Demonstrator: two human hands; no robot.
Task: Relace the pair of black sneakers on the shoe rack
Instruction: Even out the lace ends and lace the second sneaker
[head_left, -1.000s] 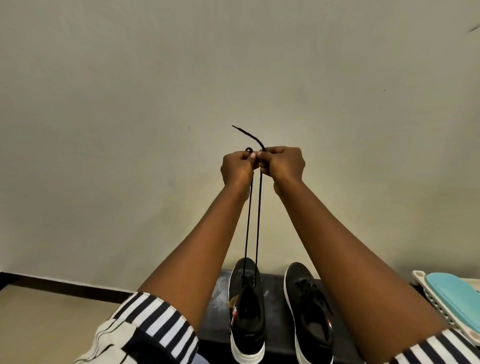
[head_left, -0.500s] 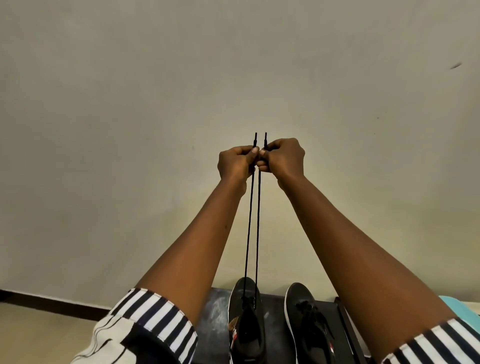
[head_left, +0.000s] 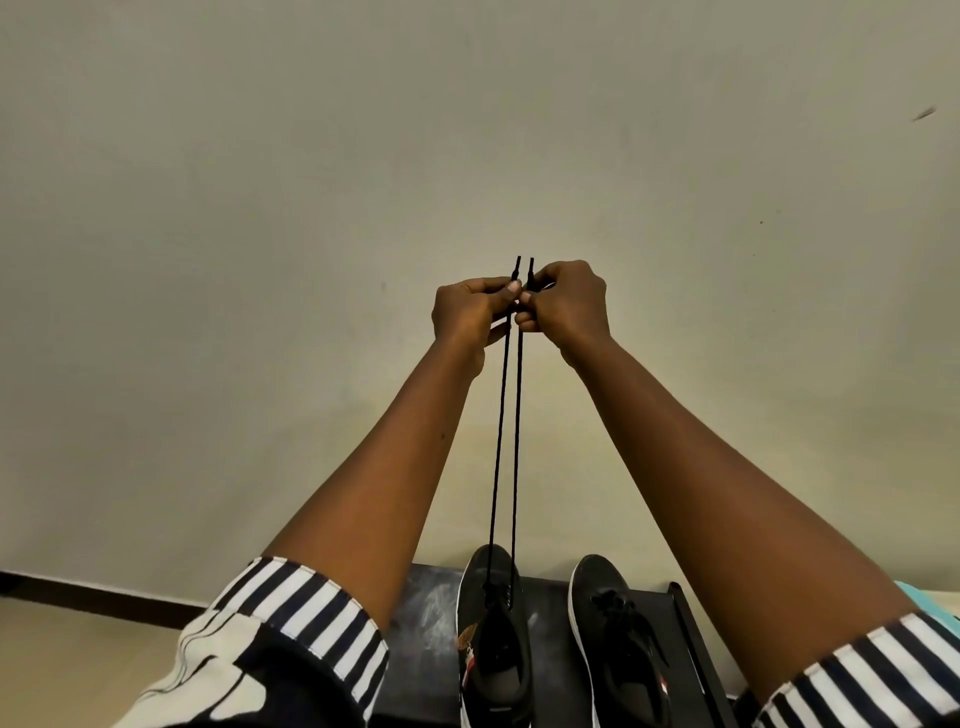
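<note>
**Both lace ends pinched high above the left-hand sneaker**

The left hand (head_left: 467, 312) and right hand (head_left: 566, 306) are raised side by side before the pale wall (head_left: 260, 260), their fingertips almost meeting. Each has its fingers curled and pinches one end of the black lace (head_left: 498, 441). The two short tips stand up just above the fingers, close together and parallel. From the hands both strands run straight and taut down to the left sneaker (head_left: 493, 654), meeting it at the front of its lacing. That sneaker stands on the dark top of the shoe rack (head_left: 426, 613), toe toward the wall. The right sneaker (head_left: 618, 660) stands just beside it, its own lace lying in a loose bunch over the tongue. Black-and-white striped sleeves (head_left: 301, 608) cover the arms nearest the camera
</note>
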